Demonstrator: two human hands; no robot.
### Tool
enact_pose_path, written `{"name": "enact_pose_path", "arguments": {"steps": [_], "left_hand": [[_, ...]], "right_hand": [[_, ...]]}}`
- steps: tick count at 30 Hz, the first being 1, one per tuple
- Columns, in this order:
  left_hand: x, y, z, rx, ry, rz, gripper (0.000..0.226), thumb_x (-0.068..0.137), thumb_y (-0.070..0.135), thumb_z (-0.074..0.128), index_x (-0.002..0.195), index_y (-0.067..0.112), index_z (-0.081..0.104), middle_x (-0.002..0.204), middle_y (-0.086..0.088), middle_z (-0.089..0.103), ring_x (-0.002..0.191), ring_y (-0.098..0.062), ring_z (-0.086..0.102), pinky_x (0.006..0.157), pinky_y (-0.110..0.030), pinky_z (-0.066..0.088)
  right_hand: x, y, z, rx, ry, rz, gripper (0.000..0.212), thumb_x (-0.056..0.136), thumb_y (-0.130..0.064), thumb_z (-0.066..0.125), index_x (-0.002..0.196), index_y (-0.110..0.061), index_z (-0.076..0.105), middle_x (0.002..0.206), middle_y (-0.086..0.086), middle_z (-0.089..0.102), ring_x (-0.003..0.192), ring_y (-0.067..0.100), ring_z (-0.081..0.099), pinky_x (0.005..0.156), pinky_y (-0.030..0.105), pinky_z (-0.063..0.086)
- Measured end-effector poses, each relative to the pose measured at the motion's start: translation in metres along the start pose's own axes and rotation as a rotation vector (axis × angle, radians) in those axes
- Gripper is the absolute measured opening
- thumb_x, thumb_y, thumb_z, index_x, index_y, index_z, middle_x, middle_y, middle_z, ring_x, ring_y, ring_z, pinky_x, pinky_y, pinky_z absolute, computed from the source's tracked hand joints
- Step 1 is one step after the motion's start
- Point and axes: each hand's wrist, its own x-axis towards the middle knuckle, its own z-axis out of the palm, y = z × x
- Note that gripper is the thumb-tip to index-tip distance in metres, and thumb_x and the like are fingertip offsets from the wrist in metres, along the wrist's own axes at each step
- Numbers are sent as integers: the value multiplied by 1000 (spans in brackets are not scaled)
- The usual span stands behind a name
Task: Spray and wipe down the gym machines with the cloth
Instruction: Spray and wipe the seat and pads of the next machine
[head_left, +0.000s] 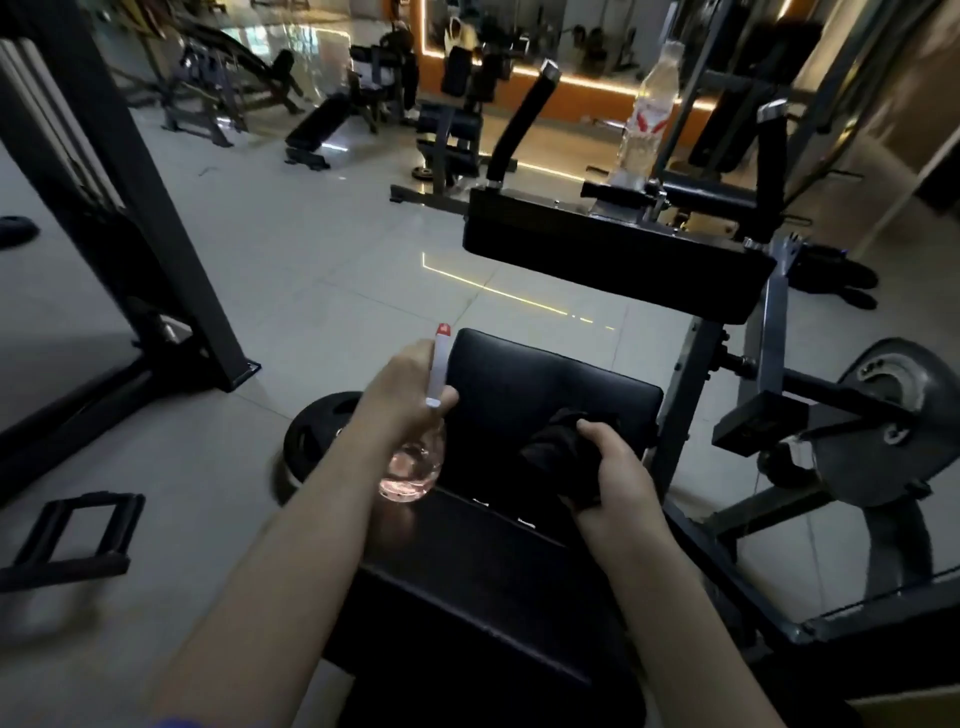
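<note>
**A:** Hazards logged?

**B:** Overspray first. The clear round-bodied spray bottle with white head and red tip (415, 467) is gripped in the left hand (402, 389), held at the 9 o'clock edge of the black padded bench (545, 379). The nozzle appears aimed toward 12. If it is fired at that angle, mist would likely be carried past the pad onto the pale tiled floor (337, 260), and a slick patch could be left.

**A:** Second?

**B:** A clear plastic drinks bottle with red-and-white label (649, 119) is stood at 1 o'clock, beyond the black upholstered arm pad (613, 249). It could be toppled once that pad is wiped.

**A:** Cloth?

**B:** The crumpled black cloth (556, 447) is bunched in the right hand (618, 478), with the fingers curled round it, at 4 o'clock on the bench. Contact with the pad appears made. It is dark on dark, so the edges are poorly resolved and dampness cannot be judged. Bunched so tightly, little face is offered, and streaks may be left.

**A:** Fluid?

**B:** A low pinkish pool is noted in the bottle.
</note>
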Motion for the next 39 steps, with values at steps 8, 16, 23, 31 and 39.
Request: {"name": "enact_pose_path", "arguments": {"steps": [8, 16, 23, 31, 39], "left_hand": [[-21, -13, -45, -256, 83, 126, 35, 79, 22, 62, 107, 3, 54, 98, -12, 58, 87, -24, 57, 74, -32, 48], [-63, -103, -172, -291, 112, 131, 41, 70, 25, 52, 100, -2, 59, 94, -16, 63, 84, -30, 59, 75, -40, 49], [-143, -238, -237, -274, 173, -212, 40, 70, 27, 57, 100, 0, 58, 93, -13, 63, 84, -25, 60, 73, -35, 47], [-217, -359, -277, -262, 314, -610, 28, 78, 10, 64, 106, 9, 59, 87, -4, 61, 80, -21, 59, 64, -22, 43], [-224, -468, -317, -209, 439, -865, 27, 85, 18, 58, 110, 12, 52, 80, 2, 55, 68, -6, 53, 56, -7, 35]], "right_hand": [[-36, 48, 88, -16, 128, -95, 24, 86, -18, 58, 108, -9, 62, 95, 12, 67, 81, 26, 64, 70, 38, 51], [-79, 98, 189, -16, 146, -155, 18, 87, -17, 56, 103, -11, 60, 85, 10, 61, 72, 22, 59, 62, 31, 44], [-93, 180, 298, -129, -79, 13, 22, 90, -16, 56, 107, -3, 59, 84, 11, 63, 67, 21, 63, 45, 22, 50], [-79, 275, 424, -291, -296, 311, 29, 94, -28, 55, 112, -5, 60, 96, 12, 65, 78, 24, 62, 78, 38, 51], [-53, 353, 558, -422, -587, 466, 39, 96, -29, 51, 127, -5, 51, 100, 10, 65, 86, 23, 63, 71, 31, 50]]}}
